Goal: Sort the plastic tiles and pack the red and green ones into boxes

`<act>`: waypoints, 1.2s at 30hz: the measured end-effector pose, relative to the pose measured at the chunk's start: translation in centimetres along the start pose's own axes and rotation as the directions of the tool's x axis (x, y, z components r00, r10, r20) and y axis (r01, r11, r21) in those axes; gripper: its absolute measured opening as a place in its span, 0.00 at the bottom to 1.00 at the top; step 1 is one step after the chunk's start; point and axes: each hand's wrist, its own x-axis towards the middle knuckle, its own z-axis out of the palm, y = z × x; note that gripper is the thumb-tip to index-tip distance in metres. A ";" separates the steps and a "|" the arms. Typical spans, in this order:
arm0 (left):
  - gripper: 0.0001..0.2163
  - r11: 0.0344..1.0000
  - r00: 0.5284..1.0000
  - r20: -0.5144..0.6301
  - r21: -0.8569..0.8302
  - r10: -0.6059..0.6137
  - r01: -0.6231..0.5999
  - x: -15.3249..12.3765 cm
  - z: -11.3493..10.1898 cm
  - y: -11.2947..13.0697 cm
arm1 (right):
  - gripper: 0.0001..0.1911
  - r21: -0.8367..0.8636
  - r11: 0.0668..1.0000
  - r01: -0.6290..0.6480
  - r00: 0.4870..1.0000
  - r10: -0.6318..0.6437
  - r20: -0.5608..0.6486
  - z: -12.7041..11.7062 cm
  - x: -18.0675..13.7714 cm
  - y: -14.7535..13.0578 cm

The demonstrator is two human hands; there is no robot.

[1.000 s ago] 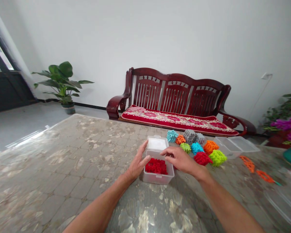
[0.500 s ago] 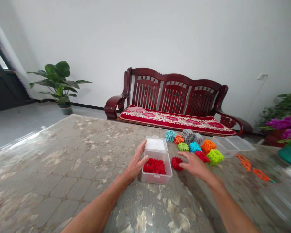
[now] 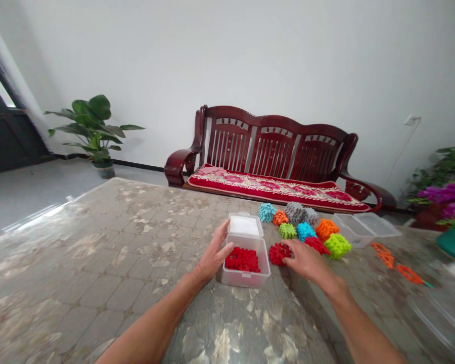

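Note:
A clear plastic box (image 3: 246, 279) with its lid (image 3: 245, 225) folded back stands on the table in front of me. Red interlocking plastic pieces (image 3: 241, 259) lie inside it. My left hand (image 3: 215, 258) grips the box's left side, thumb over the rim and fingers along the outside. Just right of the box, my right hand (image 3: 305, 260) has its thumb and fingers closed around the right side of a red block of joined pieces (image 3: 279, 254). Part of that block is hidden by the fingers.
Behind my right hand are blocks in blue (image 3: 306, 231), orange (image 3: 327, 229), lime green (image 3: 337, 245), red (image 3: 316, 245) and grey (image 3: 294, 213). Farther right lie another open clear box (image 3: 354, 232) and flat orange pieces (image 3: 409, 274). A wooden bench (image 3: 275, 146) stands beyond the table.
My right hand's fingers have closed on the red block, which has turned slightly and appears lifted a little. My left hand stays at the box.

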 end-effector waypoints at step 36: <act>0.35 1.000 1.000 -0.010 -0.018 -0.012 0.012 0.0 0.1 -0.1 | 0.18 0.363 0.929 0.075 0.981 -0.004 -0.193 -0.8 0.6 -2.3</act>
